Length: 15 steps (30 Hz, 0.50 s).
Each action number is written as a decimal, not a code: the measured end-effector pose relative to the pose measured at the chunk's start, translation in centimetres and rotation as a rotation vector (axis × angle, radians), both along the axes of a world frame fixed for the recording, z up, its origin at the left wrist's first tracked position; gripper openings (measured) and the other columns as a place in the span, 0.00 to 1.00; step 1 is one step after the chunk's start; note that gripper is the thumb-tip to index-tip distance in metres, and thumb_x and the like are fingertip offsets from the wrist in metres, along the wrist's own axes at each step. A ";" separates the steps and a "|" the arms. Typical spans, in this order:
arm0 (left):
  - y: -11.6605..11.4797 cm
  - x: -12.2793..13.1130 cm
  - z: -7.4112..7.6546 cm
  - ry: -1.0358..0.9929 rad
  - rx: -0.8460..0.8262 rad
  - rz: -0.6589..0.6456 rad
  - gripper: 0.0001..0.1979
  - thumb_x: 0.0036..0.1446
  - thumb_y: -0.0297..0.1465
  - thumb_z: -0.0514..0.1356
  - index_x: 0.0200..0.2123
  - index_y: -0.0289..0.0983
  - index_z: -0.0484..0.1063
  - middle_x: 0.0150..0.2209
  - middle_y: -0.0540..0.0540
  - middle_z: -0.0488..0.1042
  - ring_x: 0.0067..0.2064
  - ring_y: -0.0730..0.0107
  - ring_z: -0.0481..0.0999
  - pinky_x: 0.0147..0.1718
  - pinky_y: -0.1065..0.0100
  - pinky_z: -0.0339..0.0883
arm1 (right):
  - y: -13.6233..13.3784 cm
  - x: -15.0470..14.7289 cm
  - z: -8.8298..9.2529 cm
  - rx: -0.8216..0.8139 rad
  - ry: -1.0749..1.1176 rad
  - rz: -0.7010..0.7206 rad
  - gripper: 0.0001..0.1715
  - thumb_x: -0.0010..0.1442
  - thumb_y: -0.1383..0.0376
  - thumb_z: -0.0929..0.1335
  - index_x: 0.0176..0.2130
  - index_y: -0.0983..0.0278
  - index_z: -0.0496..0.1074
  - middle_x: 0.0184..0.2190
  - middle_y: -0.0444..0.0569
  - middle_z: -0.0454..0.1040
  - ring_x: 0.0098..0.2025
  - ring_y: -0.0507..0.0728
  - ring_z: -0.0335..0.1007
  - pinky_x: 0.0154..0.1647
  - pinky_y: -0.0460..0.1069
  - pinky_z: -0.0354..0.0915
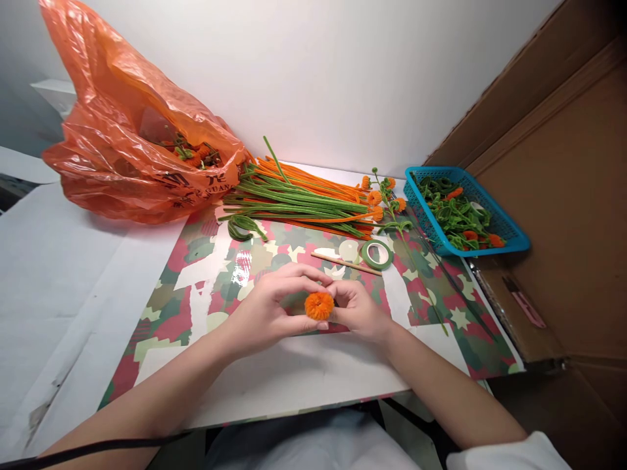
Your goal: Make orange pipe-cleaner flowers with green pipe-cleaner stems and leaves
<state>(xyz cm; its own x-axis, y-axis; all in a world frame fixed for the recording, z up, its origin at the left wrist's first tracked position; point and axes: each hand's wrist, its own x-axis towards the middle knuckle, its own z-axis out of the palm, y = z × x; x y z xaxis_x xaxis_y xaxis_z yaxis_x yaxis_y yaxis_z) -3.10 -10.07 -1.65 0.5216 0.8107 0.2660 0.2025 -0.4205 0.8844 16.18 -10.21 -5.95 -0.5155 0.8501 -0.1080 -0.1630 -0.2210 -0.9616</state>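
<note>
Between my two hands, over the front of the table, is a fuzzy orange pipe-cleaner flower [319,305] with its round face toward me. My left hand [281,301] pinches it from the left, thumb below and fingers above. From the right, my right hand [357,308] closes thumb and fingertips at the flower's edge. Whatever lies behind the bloom is hidden by it and the fingers. Just beyond my hands lie a thin wooden stick [347,264] and a roll of green tape [377,254].
Green and orange pipe cleaners [304,202] lie bundled at the back, near curled green leaves [245,227]. An orange plastic bag [142,150] stands back left. Finished flower stems [386,196] lie beside a blue basket [490,251] of green pieces. A pink cutter [525,303] rests on cardboard at right.
</note>
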 end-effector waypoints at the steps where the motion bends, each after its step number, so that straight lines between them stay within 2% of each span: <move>1: 0.0 0.0 0.1 0.000 0.006 0.002 0.12 0.50 0.29 0.70 0.40 0.40 0.78 0.47 0.45 0.77 0.46 0.64 0.75 0.45 0.67 0.69 | 0.0 0.0 0.1 -0.002 -0.004 0.002 0.15 0.50 0.58 0.77 0.27 0.65 0.71 0.28 0.44 0.70 0.29 0.50 0.65 0.31 0.46 0.62; 4: 0.1 -0.3 0.3 -0.032 0.046 0.002 0.19 0.49 0.32 0.71 0.46 0.40 0.75 0.49 0.43 0.76 0.51 0.59 0.73 0.50 0.64 0.68 | 0.0 0.0 0.3 0.028 -0.005 -0.005 0.15 0.51 0.59 0.76 0.26 0.65 0.71 0.27 0.44 0.70 0.30 0.50 0.66 0.34 0.47 0.63; 6: 0.3 -0.6 0.5 -0.057 0.053 0.034 0.16 0.54 0.31 0.66 0.47 0.39 0.74 0.48 0.42 0.77 0.53 0.59 0.73 0.51 0.63 0.67 | 0.1 -0.1 0.4 0.050 0.017 -0.018 0.15 0.51 0.60 0.76 0.25 0.65 0.72 0.28 0.44 0.71 0.31 0.51 0.67 0.34 0.47 0.64; 9: 0.6 -0.9 0.6 -0.027 -0.018 0.087 0.07 0.61 0.29 0.59 0.40 0.38 0.77 0.42 0.44 0.79 0.45 0.64 0.76 0.46 0.65 0.69 | 0.1 -0.1 0.3 0.049 0.044 -0.026 0.14 0.51 0.59 0.76 0.25 0.64 0.72 0.28 0.44 0.72 0.29 0.51 0.68 0.31 0.47 0.65; 11: 0.7 -0.9 0.7 0.011 -0.094 0.077 0.07 0.60 0.31 0.59 0.36 0.37 0.78 0.38 0.45 0.79 0.41 0.65 0.77 0.42 0.66 0.69 | 0.1 -0.1 0.2 0.076 0.037 -0.029 0.13 0.52 0.60 0.76 0.26 0.64 0.73 0.29 0.45 0.72 0.30 0.51 0.68 0.32 0.47 0.66; 15: 0.8 -0.7 0.9 0.043 -0.226 0.075 0.07 0.57 0.34 0.62 0.32 0.38 0.78 0.37 0.45 0.79 0.40 0.63 0.77 0.36 0.67 0.69 | 0.1 0.0 0.2 0.141 0.004 -0.021 0.09 0.53 0.61 0.76 0.28 0.63 0.75 0.30 0.45 0.73 0.32 0.51 0.69 0.34 0.47 0.65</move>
<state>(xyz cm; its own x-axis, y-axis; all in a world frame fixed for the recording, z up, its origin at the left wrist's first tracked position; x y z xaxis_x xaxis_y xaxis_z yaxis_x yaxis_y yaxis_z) -3.76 -9.26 -0.77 0.4643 0.8841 0.0521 0.2651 -0.1949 0.9443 16.19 -10.08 -5.78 -0.4975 0.8673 0.0158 -0.1701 -0.0797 -0.9822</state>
